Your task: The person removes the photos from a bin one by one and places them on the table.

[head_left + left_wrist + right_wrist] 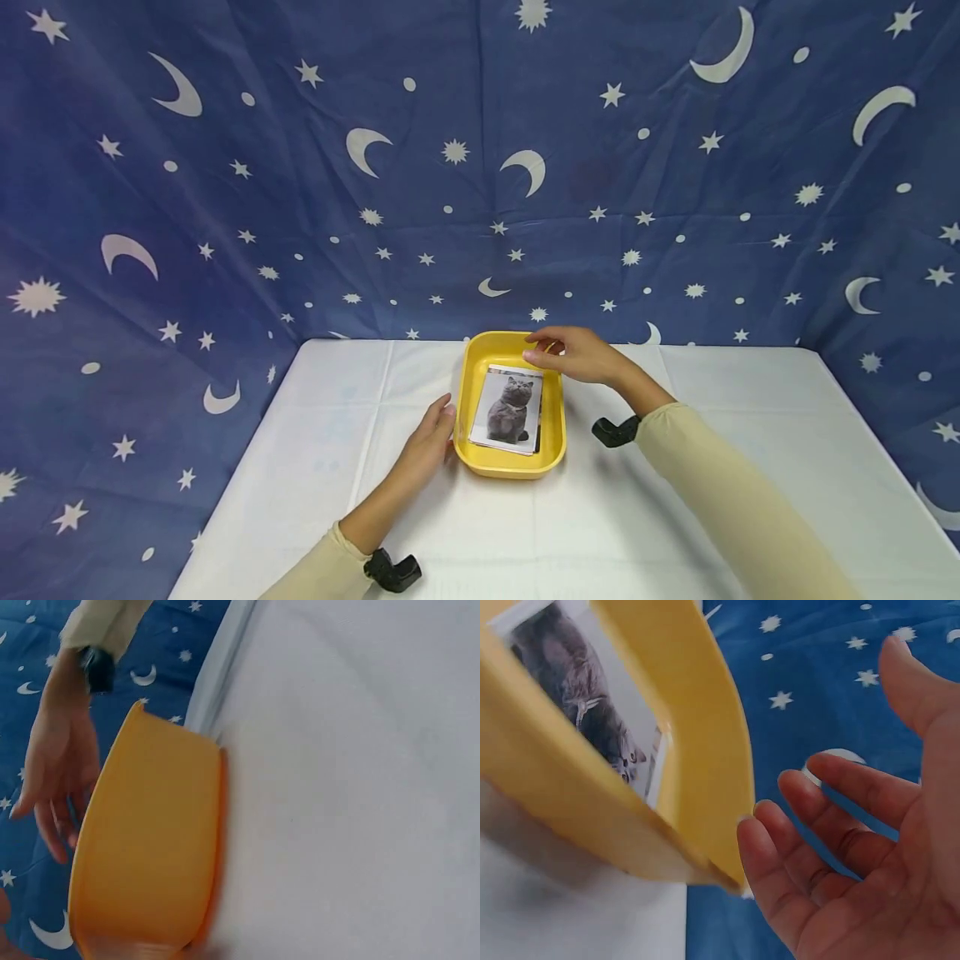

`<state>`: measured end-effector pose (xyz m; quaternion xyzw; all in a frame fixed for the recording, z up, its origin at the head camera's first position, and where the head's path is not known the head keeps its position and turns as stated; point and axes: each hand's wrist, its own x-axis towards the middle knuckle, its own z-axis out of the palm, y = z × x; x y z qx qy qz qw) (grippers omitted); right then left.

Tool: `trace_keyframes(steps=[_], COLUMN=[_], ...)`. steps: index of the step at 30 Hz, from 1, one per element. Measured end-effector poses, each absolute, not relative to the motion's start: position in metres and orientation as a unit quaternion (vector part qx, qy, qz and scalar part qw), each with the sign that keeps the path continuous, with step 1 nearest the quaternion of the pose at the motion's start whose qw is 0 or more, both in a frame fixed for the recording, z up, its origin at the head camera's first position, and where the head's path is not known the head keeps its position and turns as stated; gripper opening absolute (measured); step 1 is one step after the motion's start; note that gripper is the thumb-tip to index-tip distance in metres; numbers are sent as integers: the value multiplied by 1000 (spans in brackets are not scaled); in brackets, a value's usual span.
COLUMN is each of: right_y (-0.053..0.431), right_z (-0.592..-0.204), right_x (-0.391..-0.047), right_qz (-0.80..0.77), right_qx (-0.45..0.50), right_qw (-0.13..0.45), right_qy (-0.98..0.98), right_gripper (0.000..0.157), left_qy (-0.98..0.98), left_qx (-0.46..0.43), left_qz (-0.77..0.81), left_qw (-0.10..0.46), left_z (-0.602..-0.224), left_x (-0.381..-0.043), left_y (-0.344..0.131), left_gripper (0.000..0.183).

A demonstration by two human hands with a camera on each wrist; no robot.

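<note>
A yellow tray [551, 460] with raised walls stands on the white-covered table. Inside it lies a small stack of picture cards; the top card [489, 390] shows a grey cat sitting. My left hand [424, 437] is at the tray's left wall and seems to touch it, fingers fairly straight. Only blurred bits of that hand enter the left wrist view. Over the tray's far right corner hovers my right hand [577, 354], its fingers loosely bent. In the right wrist view its palm and fingers [780, 889] are spread beside the rim, with nothing held.
The white tablecloth [712, 467] spreads around the tray on all sides. Behind and beside the table hangs a blue cloth [420, 183] with white moons and stars. A black band device [617, 432] sits on the right wrist, another [393, 572] on the left.
</note>
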<state>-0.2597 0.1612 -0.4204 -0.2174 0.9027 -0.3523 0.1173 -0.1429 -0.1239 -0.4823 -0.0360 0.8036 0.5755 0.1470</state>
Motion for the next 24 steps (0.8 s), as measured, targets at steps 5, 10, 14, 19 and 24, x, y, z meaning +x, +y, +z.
trace_keyframes(steps=[5,10,14,19,24], right_y=[139,120,107,95,91], right_z=[-428,-438,-444,-449,-457], right_x=[-280,-296,-302,-302,-304], right_qz=[-351,-316,-274,-245,-209], right_qx=[-233,-250,-253,-228,-214], right_qw=[154,166,189,221,215], right_qy=[894,900,909,916,930], right_gripper=[58,55,50,45,46], left_qy=[792,780,792,807,820], left_qx=[-40,-39,-39,-20,-5], left_qz=[591,611,600,583,567], left_qw=[149,130,110,94,77], left_z=[-487,-495,-500,-502,-503], left_x=[-141,-142,-144,-146,-154], left_y=[-117,-111,-107,-107,-107], left_gripper=[72,71,64,61,60])
